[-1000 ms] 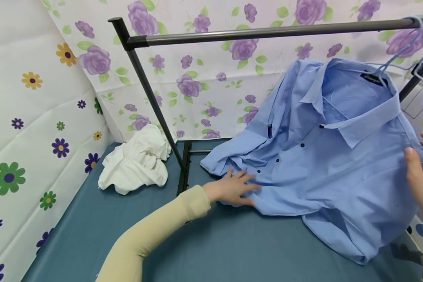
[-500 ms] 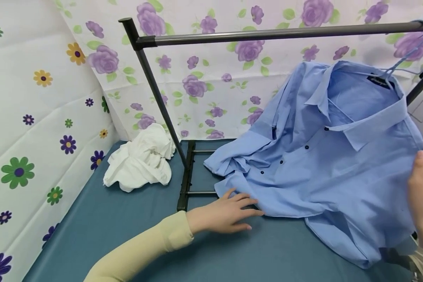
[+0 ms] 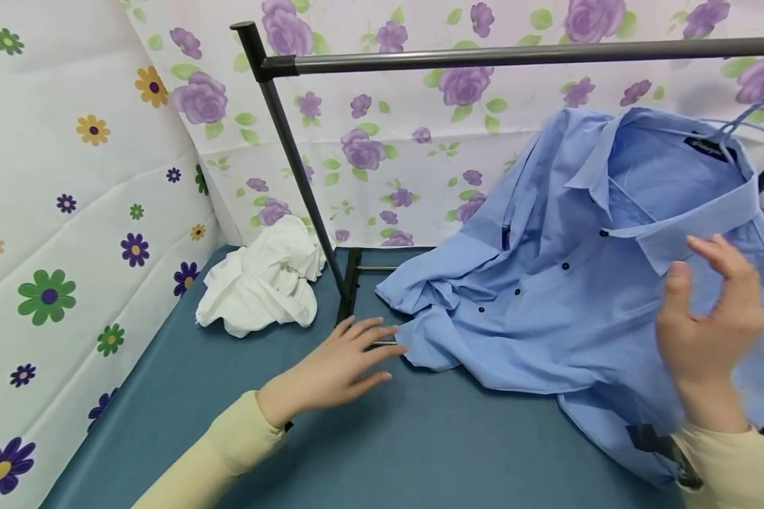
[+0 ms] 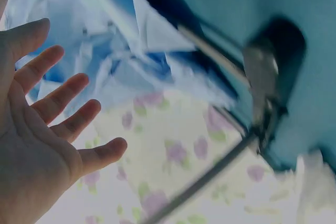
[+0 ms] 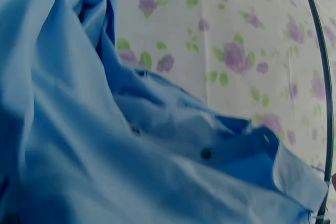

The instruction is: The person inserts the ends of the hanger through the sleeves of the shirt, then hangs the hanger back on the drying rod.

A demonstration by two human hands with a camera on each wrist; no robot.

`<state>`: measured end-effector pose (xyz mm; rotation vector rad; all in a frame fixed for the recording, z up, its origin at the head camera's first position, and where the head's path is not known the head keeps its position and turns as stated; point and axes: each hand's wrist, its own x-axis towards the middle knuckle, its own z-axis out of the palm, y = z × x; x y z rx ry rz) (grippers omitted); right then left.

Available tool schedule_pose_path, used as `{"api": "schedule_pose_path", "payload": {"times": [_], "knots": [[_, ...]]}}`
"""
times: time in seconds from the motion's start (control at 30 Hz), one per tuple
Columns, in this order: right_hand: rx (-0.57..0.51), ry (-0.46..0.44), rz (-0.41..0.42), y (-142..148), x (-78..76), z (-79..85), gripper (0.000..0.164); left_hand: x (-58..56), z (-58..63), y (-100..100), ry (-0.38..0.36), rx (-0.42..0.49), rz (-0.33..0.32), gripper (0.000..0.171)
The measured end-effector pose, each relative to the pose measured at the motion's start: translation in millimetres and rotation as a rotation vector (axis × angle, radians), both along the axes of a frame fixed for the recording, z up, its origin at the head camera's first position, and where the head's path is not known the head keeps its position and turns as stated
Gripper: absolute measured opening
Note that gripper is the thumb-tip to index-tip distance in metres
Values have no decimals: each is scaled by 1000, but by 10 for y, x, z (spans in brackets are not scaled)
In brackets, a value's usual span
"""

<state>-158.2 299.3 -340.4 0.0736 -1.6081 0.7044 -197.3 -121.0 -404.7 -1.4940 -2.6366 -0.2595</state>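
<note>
A light blue button-up shirt (image 3: pixel 662 297) hangs on a pale blue wire hanger (image 3: pixel 748 109), its lower part spread over the blue-green surface. My left hand (image 3: pixel 334 367) hovers beside the shirt's lower left edge, fingers spread, holding nothing. In the left wrist view that hand (image 4: pixel 39 124) shows straight, parted fingers apart from the cloth. My right hand (image 3: pixel 709 325) is raised in front of the shirt's chest, fingers loosely bent, with nothing in them. Blue cloth (image 5: pixel 94 145) fills much of the right wrist view, where only a sliver of finger shows at the right edge.
A dark metal clothes rack bar (image 3: pixel 484 56) crosses above, with its upright post (image 3: pixel 299 170) on the left. Crumpled white cloth (image 3: pixel 261 283) lies left of the post on the blue-green surface (image 3: pixel 458 452). Flowered sheets (image 3: pixel 363 148) hang behind and at the left.
My left hand has drawn back from the shirt, left and toward me. My right hand has left the shirt's right side and moved left in front of it. The view has shifted slightly right to left.
</note>
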Motion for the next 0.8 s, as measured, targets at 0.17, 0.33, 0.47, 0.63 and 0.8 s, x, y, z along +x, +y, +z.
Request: {"api": "schedule_pose_path", "payload": {"times": [0.17, 0.33, 0.47, 0.63, 0.8], "knots": [[-23, 23, 146, -327, -142, -28, 38, -23, 111, -282, 41, 72, 87, 46], [-47, 56, 246, -524, -373, -131, 35, -6, 239, -545, 21, 133, 174, 49], [-80, 65, 335, -717, -497, -143, 34, 24, 284, -784, 0, 159, 249, 48], [-1, 38, 445, -1068, -613, -138, 35, 58, 332, -1096, 59, 201, 333, 48], [114, 22, 544, -1367, -853, -332, 38, 91, 421, -1365, 129, 259, 366, 51]]}}
